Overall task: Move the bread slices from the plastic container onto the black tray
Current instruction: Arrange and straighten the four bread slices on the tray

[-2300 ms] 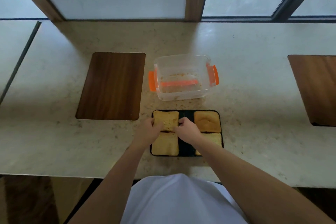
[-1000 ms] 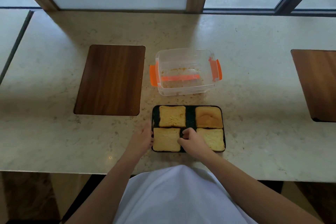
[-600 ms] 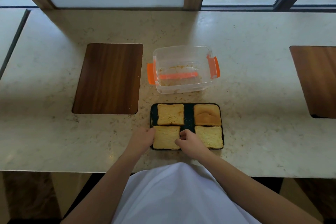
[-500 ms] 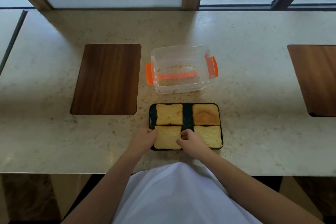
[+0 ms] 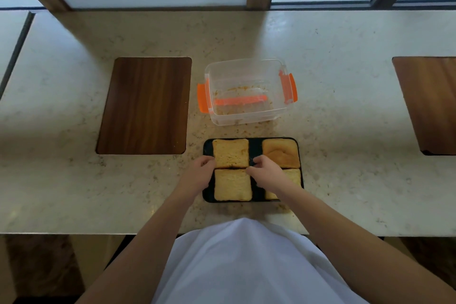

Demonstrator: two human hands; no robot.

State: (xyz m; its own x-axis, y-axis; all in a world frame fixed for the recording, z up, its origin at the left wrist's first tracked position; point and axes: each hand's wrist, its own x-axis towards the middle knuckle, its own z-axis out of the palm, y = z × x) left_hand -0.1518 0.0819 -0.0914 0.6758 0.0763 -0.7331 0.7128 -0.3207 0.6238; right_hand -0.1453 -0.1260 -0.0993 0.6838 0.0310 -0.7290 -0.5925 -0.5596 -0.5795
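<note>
A black tray (image 5: 207, 149) lies near the counter's front edge with several toasted bread slices on it in a two-by-two grid. My left hand (image 5: 199, 172) pinches the left edge of the far-left bread slice (image 5: 230, 152), and my right hand (image 5: 267, 171) pinches its right edge. The near-left slice (image 5: 232, 184) lies flat between my wrists. My right forearm covers part of the near-right slice (image 5: 294, 176). The darker far-right slice (image 5: 281, 152) lies untouched. Behind the tray stands the clear plastic container (image 5: 246, 91) with orange clips, holding only crumbs.
A dark wooden board (image 5: 144, 105) is set into the marble counter left of the container. Another wooden board (image 5: 430, 103) sits at the right edge. Crumbs lie scattered between container and tray. Window frames run along the back.
Both hands have moved from the sides of the near-left slice forward to the sides of the far-left slice. The slices and the container stay where they were.
</note>
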